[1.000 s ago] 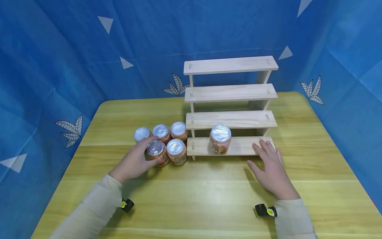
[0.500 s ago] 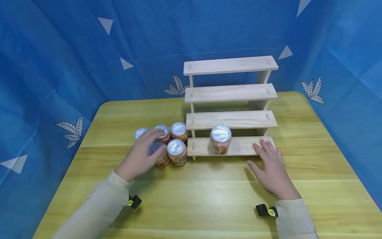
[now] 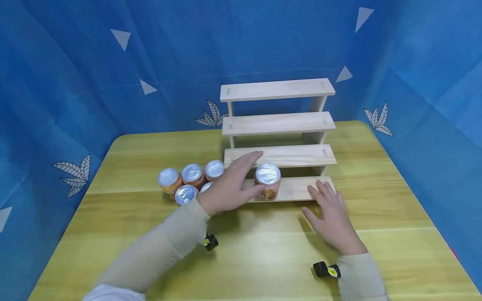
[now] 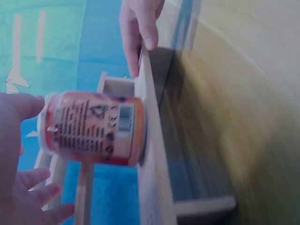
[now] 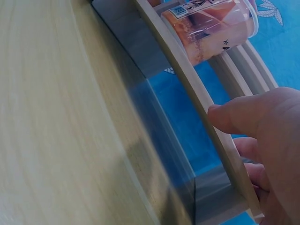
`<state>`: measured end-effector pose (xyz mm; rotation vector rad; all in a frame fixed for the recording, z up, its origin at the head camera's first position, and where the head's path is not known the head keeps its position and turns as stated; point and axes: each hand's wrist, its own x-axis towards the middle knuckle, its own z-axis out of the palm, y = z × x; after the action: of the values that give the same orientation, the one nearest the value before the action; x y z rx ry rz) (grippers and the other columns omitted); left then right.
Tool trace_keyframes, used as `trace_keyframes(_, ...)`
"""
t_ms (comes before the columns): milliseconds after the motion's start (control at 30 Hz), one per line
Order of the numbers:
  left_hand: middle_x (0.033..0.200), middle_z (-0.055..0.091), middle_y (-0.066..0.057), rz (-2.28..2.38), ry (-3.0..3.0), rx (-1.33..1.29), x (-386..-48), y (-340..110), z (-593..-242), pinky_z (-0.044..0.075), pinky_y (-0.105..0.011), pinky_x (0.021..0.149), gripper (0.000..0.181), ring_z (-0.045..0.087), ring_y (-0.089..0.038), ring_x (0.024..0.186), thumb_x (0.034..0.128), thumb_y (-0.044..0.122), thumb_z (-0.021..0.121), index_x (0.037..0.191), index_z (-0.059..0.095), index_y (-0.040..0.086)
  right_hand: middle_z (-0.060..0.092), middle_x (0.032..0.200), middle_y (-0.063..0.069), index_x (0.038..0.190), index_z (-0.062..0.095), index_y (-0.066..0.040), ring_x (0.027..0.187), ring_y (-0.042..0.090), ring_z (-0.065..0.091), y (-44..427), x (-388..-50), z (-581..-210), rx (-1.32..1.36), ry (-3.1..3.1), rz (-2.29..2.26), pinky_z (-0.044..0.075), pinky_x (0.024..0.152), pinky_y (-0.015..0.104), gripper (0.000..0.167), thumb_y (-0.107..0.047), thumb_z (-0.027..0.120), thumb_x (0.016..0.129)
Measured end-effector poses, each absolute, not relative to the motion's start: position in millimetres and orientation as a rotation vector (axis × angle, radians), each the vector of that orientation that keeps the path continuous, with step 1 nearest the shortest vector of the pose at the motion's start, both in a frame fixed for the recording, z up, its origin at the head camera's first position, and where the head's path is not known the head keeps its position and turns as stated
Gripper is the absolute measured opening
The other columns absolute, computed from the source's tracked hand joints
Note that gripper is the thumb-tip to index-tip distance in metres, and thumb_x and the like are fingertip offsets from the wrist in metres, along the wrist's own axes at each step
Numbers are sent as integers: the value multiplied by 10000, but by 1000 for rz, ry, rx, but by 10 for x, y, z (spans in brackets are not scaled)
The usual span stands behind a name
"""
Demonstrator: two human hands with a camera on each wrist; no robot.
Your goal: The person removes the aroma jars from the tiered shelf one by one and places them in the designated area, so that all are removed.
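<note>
A see-through jar with a silver lid and orange contents [image 3: 267,174] stands upright on the lowest board of a four-step wooden rack [image 3: 295,190]. My left hand [image 3: 232,187] is at the jar's left side, fingers spread and not closed round it; in the left wrist view, the thumb is by the lid of the jar [image 4: 96,129]. At the right end of the same board, my right hand [image 3: 333,221] rests its fingers on the wood. The right wrist view has its thumb [image 5: 234,115] at the board's front edge.
Several similar jars [image 3: 192,173] stand grouped on the wooden table [image 3: 263,255], left of the rack; my left hand and forearm partly hide the group. A blue patterned cloth [image 3: 180,54] hangs behind and at both sides.
My left hand has moved right, from the grouped jars to the jar on the lowest board. The right hand keeps its place on the board. The head view has shifted slightly.
</note>
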<state>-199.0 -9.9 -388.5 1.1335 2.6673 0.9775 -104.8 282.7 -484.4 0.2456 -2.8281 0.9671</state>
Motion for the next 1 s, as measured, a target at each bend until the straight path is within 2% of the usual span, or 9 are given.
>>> trace_keyframes(233,1605,345,-25,848,2706,1196,-2026,66,-3967,281,-529,1162,701,336,-263,1458,967,466,650,1559,394,192,224,1623,250,1519,403,-8,1520,427,89,2800,-1038,-4814,253,-2832,950,-36,1205,601,652,-332,630,1002)
trace_keyframes(433,1546,425,-11,762,2695,1236,-2058,195,-3972,308,-488,1141,682,384,-206,1418,979,475,617,1561,387,205,237,1615,259,1508,416,3,1518,430,98,2809,-1045,-4814,250,-2825,955,-30,1206,599,647,-325,638,997)
trace_keyframes(600,1404,544,3,732,2707,1222,-2066,192,-3965,402,-404,1075,717,493,-176,1277,928,467,703,1535,429,200,243,1608,271,1503,422,8,1514,439,102,2786,-1032,-4842,251,-2833,965,-24,1203,609,643,-312,647,992)
trace_keyframes(767,1387,572,-9,816,2655,1197,-2050,140,-3953,474,-335,1000,811,524,-162,1226,871,502,764,1540,421,195,237,1610,274,1506,418,5,1519,426,95,2778,-1023,-4842,244,-2843,961,-26,1203,609,644,-312,645,993)
trace_keyframes(900,1422,567,-7,903,2680,1173,-1982,37,-3917,475,-347,1012,828,528,-167,1252,851,547,763,1527,442,192,226,1615,270,1512,410,1,1520,423,91,2786,-1033,-4830,247,-2848,954,-29,1202,609,646,-324,635,1000)
trace_keyframes(1000,1434,564,-1,1004,2721,1144,-1901,-108,-3859,450,-387,1062,805,529,-179,1271,841,518,783,1504,477,178,218,1617,269,1515,404,1,1520,424,85,2798,-1038,-4813,254,-2848,955,-37,1203,605,648,-319,634,1002)
